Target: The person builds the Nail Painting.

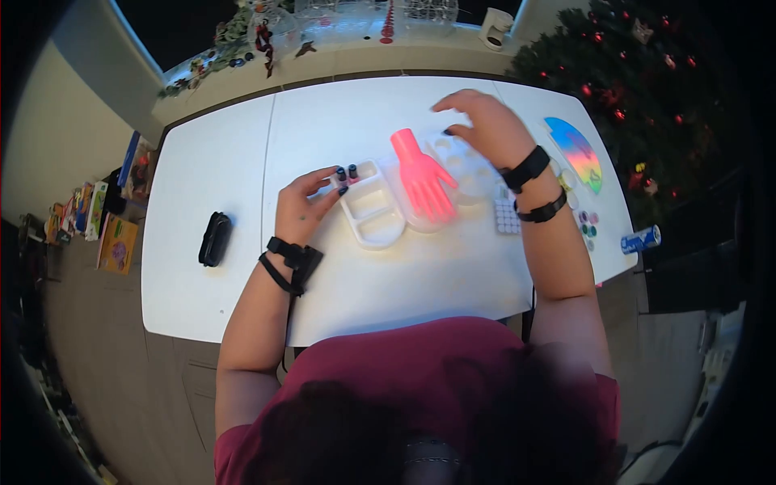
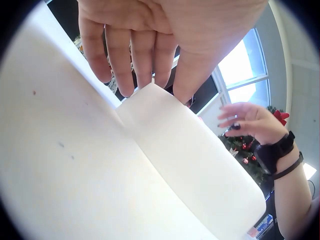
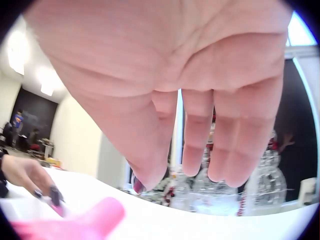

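Note:
My left hand [image 1: 304, 204] is at the upper left corner of a white compartment tray [image 1: 377, 230]. Its fingertips and thumb close around a small dark-capped nail polish bottle [image 1: 341, 175] standing in that corner. A second such bottle [image 1: 352, 171] stands beside it. In the left wrist view the tray's side wall [image 2: 195, 155] hides most of what the fingertips hold. My right hand [image 1: 489, 125] is raised over a white palette with round wells [image 1: 462, 174], fingers loosely bent, palm bare in its wrist view. Between the hands lies a bright pink model hand [image 1: 420, 178], palm up.
At the right are a case of small round white pots [image 1: 507, 217], little coloured jars [image 1: 588, 222], a rainbow fan-shaped sheet [image 1: 575, 153] and a blue can [image 1: 641, 240]. A black case [image 1: 214, 239] lies at the left. A decorated Christmas tree [image 1: 622, 81] stands behind the table's right corner.

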Motion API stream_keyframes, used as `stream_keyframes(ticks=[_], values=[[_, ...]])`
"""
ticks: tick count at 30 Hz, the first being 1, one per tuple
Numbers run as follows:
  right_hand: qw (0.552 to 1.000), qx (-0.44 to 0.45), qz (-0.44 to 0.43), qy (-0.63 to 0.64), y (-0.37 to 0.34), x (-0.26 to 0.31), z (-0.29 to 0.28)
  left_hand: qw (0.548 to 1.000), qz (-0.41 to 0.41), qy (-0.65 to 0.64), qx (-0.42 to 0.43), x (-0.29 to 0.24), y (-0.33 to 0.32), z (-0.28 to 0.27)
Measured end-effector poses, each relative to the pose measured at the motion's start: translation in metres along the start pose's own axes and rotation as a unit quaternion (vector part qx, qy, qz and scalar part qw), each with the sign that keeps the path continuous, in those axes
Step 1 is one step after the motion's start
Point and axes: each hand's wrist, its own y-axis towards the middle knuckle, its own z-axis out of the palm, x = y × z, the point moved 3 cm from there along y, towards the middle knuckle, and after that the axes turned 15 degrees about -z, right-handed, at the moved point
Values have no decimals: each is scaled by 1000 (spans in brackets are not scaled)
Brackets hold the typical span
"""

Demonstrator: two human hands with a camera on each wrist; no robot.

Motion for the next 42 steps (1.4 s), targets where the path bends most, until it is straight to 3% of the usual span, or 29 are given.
stream_keyframes(ticks=[1,3,6,9,19,23,25,31,33,35,37,42], values=[[999,-7,20,-24,-21,-30,-12,1000,-3,13,-5,-1,0,-1],[978,58,153,-126,-64,-75,-32,1000,-18,3,6,2,2,0],[958,130,251,-51,-102,-106,-47,999,-32,-13,18,3,5,1],[959,120,257,12,-124,-126,-35,1000,-17,-4,7,5,2,3],[972,48,228,8,-128,-137,-30,999,-41,-11,28,7,5,0],[965,49,256,-13,-135,-169,-24,999,-26,-29,26,10,4,3],[967,109,229,-20,-138,-177,-18,999,-20,-34,19,11,5,-2],[976,79,200,-37,-140,-194,-9,999,-17,-30,29,-1,-4,-3],[971,23,226,-74,-123,-165,-26,1000,-16,-17,13,-1,-5,-6],[979,-65,169,-94,-92,-116,-38,1000,-9,-15,9,-2,0,-4],[982,-145,106,55,-52,-39,-37,999,-45,1,20,0,-1,-3],[982,-65,-38,173,13,75,24,1000,-11,-10,14,-2,-1,-4]])
